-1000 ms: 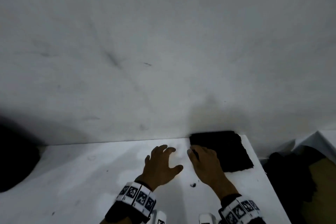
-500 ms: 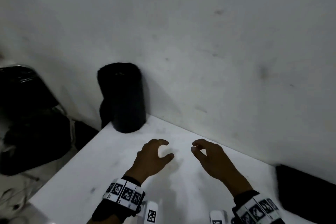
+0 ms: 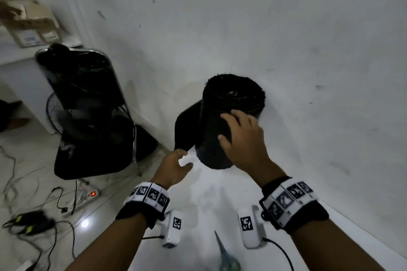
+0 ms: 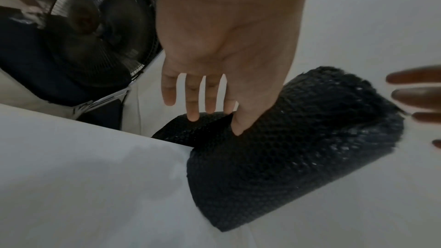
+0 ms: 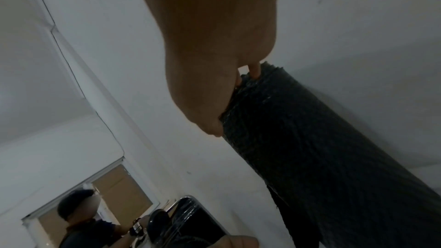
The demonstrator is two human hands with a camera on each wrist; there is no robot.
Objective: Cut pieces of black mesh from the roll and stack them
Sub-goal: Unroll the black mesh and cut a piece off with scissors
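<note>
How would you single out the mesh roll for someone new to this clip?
Find the white table against the white wall. At its far corner stands the mesh roll, a black netted cylinder under the right hand. Unlike the black fan on the floor, it trails a loose flap.

Plain workroom: white wall (image 3: 264, 28), stacked cardboard boxes (image 3: 28, 22) (floor fan (image 3: 72, 112) nearby).

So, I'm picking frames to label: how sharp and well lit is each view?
Head view: dim, wide-angle bending, scissors at the bottom edge smeared. Left wrist view: mesh roll weave crisp, left hand pale, fan soft. Right wrist view: darkest, right hand blurred, roll murky.
</note>
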